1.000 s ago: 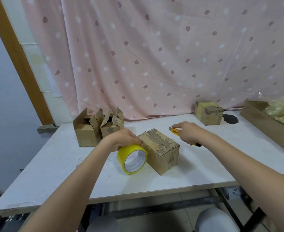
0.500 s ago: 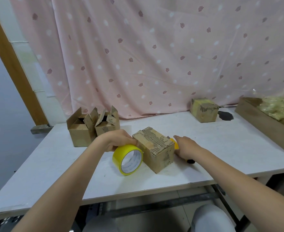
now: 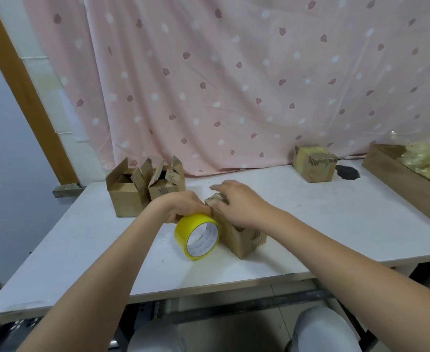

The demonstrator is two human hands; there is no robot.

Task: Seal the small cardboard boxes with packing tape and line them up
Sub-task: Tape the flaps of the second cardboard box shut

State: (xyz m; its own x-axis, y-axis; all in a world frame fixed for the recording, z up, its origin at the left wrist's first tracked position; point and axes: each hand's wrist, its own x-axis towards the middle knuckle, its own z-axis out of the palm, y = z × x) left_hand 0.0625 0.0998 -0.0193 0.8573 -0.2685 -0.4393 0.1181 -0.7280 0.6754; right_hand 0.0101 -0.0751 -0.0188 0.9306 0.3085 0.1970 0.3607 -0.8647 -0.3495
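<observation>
Left hand (image 3: 183, 205) grips the yellow packing-tape roll (image 3: 197, 236), touching the small brown cardboard box (image 3: 239, 235) at table centre. Right hand (image 3: 236, 203) lies flat on top. If it eases, the flaps might spring; two open boxes (image 3: 143, 191) wait at ten o'clock.

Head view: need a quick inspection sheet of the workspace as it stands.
Surface: white table, scuffed, with a dark mark at the back right.
Job's things: closed box at centre; yellow tape roll on edge against its left side; two open boxes back left; taped box back right.
Clutter: long wooden crate with yellowish plastic, right edge.
Hands: left hand grips the tape roll; right hand rests flat on the closed box.
Cables: nothing seen.
Surroundings: pink patterned curtain behind; wooden frame at left.
</observation>
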